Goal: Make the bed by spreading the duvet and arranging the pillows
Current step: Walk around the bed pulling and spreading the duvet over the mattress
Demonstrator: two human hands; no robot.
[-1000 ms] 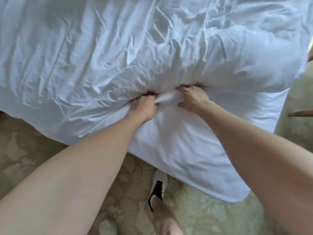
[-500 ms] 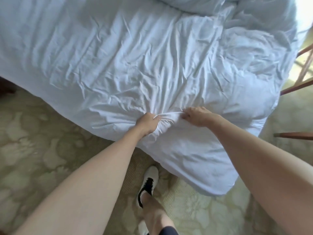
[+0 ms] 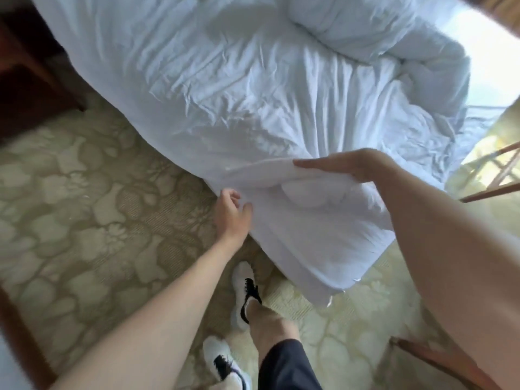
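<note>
duvet [image 3: 253, 88]: white, rumpled, fills upper centre of frame, corner hanging lower right | our left hand [image 3: 232, 213]: fingers loosely curled, touching hanging edge | our right hand [image 3: 346, 164]: pinching lifted fold, centre right

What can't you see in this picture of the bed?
Head view only:
- Pillows: none plainly told apart; the bunched duvet covers the bed, whose far end is cut off at the top.
- Right hand thumb: hidden under the duvet fold.
- Chair: mostly cut off at the right edge.
- Window area: washed out by glare.
</note>
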